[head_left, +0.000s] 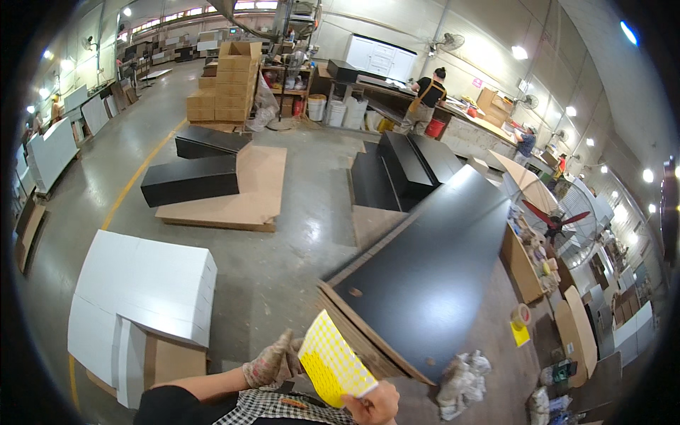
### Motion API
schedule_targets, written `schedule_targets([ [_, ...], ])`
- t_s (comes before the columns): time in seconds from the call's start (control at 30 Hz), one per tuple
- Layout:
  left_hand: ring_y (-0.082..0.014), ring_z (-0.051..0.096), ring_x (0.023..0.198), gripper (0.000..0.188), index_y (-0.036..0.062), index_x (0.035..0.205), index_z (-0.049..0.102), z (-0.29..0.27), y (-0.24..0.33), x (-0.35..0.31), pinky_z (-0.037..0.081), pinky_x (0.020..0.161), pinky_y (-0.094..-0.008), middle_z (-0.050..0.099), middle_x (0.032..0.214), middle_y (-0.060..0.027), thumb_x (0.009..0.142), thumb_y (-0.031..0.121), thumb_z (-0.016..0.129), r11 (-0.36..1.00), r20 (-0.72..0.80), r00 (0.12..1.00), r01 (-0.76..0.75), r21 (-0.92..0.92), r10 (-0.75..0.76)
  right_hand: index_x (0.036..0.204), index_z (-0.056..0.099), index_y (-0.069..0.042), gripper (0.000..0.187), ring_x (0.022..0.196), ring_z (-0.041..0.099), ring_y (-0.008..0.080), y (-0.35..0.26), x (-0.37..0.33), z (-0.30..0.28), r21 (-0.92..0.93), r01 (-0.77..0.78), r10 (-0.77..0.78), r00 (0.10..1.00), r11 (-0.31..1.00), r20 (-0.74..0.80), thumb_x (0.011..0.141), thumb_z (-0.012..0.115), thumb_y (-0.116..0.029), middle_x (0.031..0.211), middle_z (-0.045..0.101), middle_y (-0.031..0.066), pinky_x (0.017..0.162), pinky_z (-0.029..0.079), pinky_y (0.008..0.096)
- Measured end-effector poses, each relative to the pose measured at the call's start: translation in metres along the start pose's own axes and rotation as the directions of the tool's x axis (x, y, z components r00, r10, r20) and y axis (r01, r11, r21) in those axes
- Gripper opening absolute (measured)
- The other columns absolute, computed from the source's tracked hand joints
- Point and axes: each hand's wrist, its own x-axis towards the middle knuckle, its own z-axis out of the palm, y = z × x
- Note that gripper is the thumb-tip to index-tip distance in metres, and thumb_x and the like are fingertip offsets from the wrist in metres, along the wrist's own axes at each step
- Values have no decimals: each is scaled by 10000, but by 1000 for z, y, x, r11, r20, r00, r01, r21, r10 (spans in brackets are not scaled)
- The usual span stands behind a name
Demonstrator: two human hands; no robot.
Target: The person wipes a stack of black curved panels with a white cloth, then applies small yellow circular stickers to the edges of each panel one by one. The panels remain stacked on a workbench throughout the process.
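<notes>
A sheet of small yellow stickers on white backing point(334, 361) is tilted up in front of me. My right hand point(375, 404), bare, grips its lower right corner, thumb on the front. Beside the sheet's left edge is my left hand point(272, 363) in a stained work glove, its fingers drawn together. Whatever those fingers pinch, if anything, is too small or hidden to make out. Just beyond the sheet lies a stack of large boards with a black top panel point(425, 262). A checked apron point(273, 409) shows below my hands.
White panels point(152, 276) are stacked at left. Black panels point(191, 180) rest on cardboard farther off, with more black panels point(404, 170) ahead. To the right are crumpled gloves or rags point(464, 382), a tape roll point(521, 315) and a fan point(554, 221). A person point(427, 103) stands at the far bench.
</notes>
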Motion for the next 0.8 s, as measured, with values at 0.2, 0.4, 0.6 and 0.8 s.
schedule_targets([
  [0.2,-162,501,1153,505,13,1349,377,-40,125,-38,417,958,-298,512,1280,-66,938,266,526,898,-116,891,-429,97,439,836,549,11,137,544,572,57,7,94,139,561,-444,539,842,699,-6,860,637,-92,671,622,56,461,436,221],
  [0.4,-141,523,1055,614,-5,1375,340,-69,194,-24,401,925,-250,531,1190,-104,859,147,636,746,-173,794,-438,501,582,942,510,8,108,569,558,57,23,136,189,668,-615,713,678,420,177,921,532,-96,776,605,59,494,452,198],
  [0.6,-83,496,769,670,1,1390,324,-86,237,33,432,728,-226,538,854,-15,815,83,659,616,-136,774,-369,696,618,1023,524,-9,185,925,530,178,75,159,217,577,-482,696,682,659,-226,864,596,-74,1079,521,124,777,446,301],
  [0.8,-80,492,764,675,25,1395,329,-85,282,98,428,717,-214,530,852,-19,809,80,661,461,-71,815,-251,851,575,1086,589,-74,326,1043,458,299,131,196,229,94,-471,477,833,877,-279,771,675,-63,1203,478,143,891,372,410],
])
